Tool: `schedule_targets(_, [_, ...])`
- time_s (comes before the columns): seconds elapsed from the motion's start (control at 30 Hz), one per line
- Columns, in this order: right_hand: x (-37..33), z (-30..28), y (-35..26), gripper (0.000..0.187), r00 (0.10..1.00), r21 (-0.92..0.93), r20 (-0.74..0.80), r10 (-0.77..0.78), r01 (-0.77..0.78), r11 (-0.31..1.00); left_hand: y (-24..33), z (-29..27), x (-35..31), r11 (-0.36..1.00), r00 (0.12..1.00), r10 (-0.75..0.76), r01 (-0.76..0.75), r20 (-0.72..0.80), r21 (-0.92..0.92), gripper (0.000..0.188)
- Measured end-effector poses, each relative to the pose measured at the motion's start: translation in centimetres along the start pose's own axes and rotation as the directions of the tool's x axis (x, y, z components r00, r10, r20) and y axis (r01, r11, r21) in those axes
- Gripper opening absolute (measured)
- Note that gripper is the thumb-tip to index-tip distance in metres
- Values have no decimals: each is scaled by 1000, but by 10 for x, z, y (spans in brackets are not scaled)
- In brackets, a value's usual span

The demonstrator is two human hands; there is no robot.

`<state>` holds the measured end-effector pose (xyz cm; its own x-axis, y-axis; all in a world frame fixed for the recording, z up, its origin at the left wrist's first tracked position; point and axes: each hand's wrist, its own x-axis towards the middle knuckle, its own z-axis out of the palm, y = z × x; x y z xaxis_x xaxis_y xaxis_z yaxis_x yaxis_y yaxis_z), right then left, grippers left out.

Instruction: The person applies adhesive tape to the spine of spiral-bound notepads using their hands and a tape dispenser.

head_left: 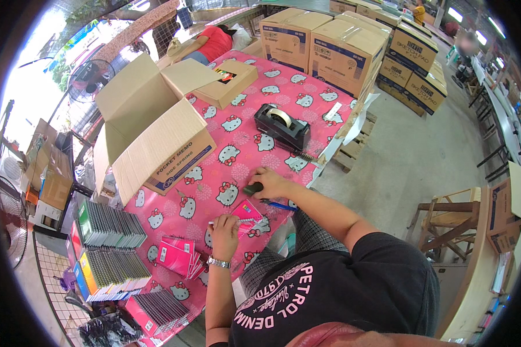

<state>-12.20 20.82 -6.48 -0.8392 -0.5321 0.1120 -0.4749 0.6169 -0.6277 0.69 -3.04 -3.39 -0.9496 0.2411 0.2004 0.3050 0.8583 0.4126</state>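
Note:
My left hand, with a metal watch at the wrist, curls its fingers at the edge of a small pink notebook near the table's front edge. Just beyond it, my right hand grips a dark green, rounded object; its exact kind is not clear. Below the right wrist shows a thin blue strip. Left of my left hand lies a loose pile of pink notebooks.
Stacked spiral notebooks line the left side. An open carton stands behind them, a flat cardboard box farther back. A black tape dispenser sits on the pink table cover. Closed cartons fill the far end.

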Motion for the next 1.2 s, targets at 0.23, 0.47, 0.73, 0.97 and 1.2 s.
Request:
schedule_targets(0.23, [0, -14, -58, 42, 766, 762, 521, -377, -217, 611, -13, -11, 0, 995, 994, 85, -88, -67, -49, 28])
schedule_targets(0.47, [10, 6, -54, 50, 825, 806, 511, -240, -364, 466, -15, -5, -2, 994, 989, 70, -80, -131, -72, 34])
schedule_targets(0.73, [14, 2, -52, 45, 853, 698, 471, -225, -203, 687, -5, -8, -2, 990, 987, 85, -100, -137, -105, 31])
schedule_targets(0.97, [21, -36, -54, 38, 970, 327, 230, 79, -153, 932, -16, -6, -3, 990, 994, 93, -99, -63, -101, 28])
schedule_targets(1.2, [25, -6, -61, 46, 781, 548, 549, -297, -69, 833, -18, -7, 1, 990, 995, 35, -47, -95, -130, 30])
